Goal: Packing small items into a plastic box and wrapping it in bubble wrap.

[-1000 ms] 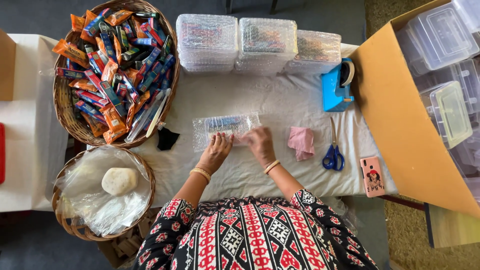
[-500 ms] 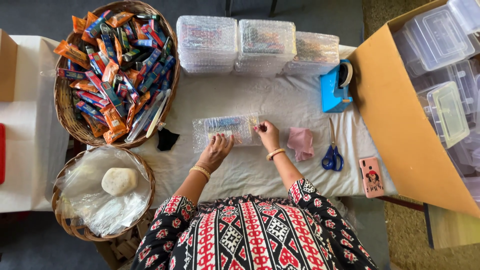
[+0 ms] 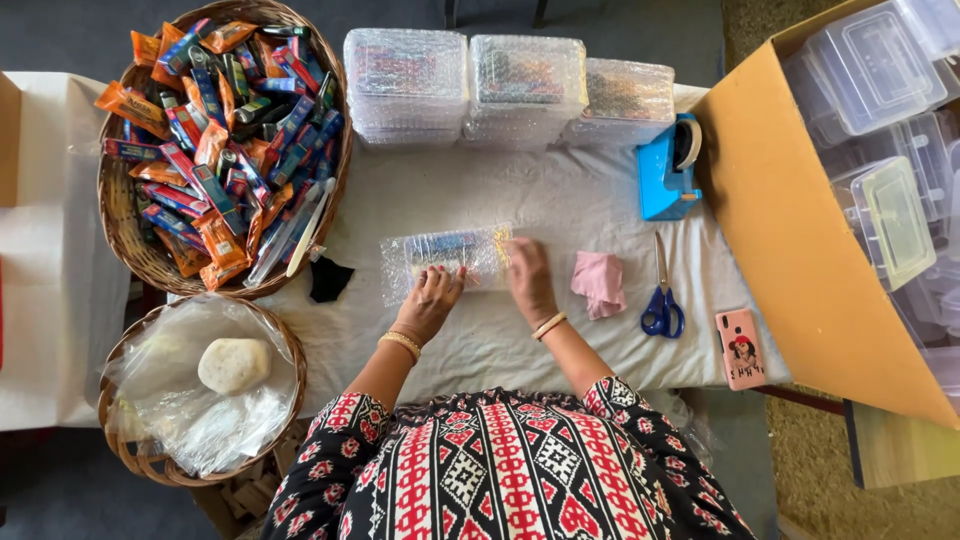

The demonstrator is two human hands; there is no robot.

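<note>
A small box wrapped in bubble wrap lies in the middle of the white-covered table. My left hand presses on its near edge with the fingers spread. My right hand rests on the wrap's right end, fingers curled over it. Both wrists wear gold bangles.
Three stacks of bubble-wrapped boxes line the far edge. A wicker basket of snack packets stands at left; a second basket holds plastic and a pale stone. At right lie a blue tape dispenser, pink cloth, blue scissors, phone and a carton of plastic containers.
My right hand has shifted right along the wrapped box to its right end. My left hand stays on the near edge.
</note>
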